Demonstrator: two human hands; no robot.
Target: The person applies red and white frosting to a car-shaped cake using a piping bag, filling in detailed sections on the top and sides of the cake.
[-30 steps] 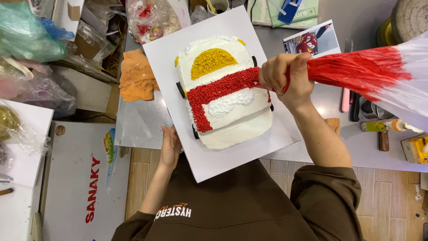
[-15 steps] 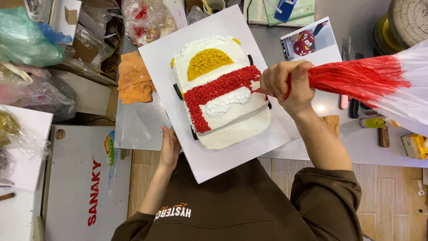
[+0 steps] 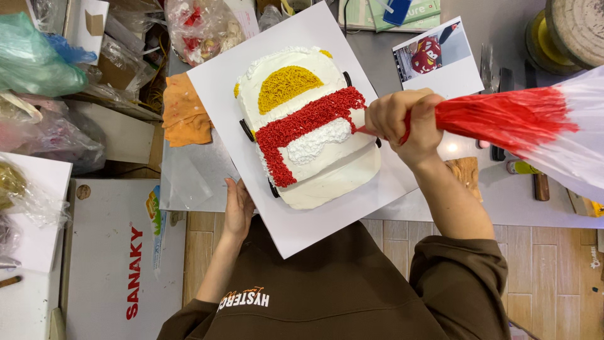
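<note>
Cake [image 3: 314, 151], one, car-shaped, white cream with a yellow half-dome and a red piped band, sits on a white board [image 3: 251, 82] at the near edge of a grey table [image 3: 503, 208]; board tilted, one corner overhanging toward the person. Small black wheels show along the cake's sides; three or four visible, exact count unclear. Right hand [image 3: 402, 123] is wrapped tight around the neck of one piping bag [image 3: 516, 123] of red cream, fist closed, nozzle tip at the cake's right edge where the red band ends. Bag fans out wide to the right, covering tools behind it. Right forearm runs up from lower right, wrist bent inward. Left hand [image 3: 238, 208] lies flat, fingers together, against the board's lower left edge, touching it, gripping nothing that shows. Around: one reference photo [image 3: 440, 63] just beyond the right hand, one orange cloth [image 3: 185, 113] left of the board, plastic bags [image 3: 38, 56] heaped far left, a white chest [image 3: 113, 264] below them, two round spools [image 3: 566, 31] top right. Nothing lies between nozzle and cake.
</note>
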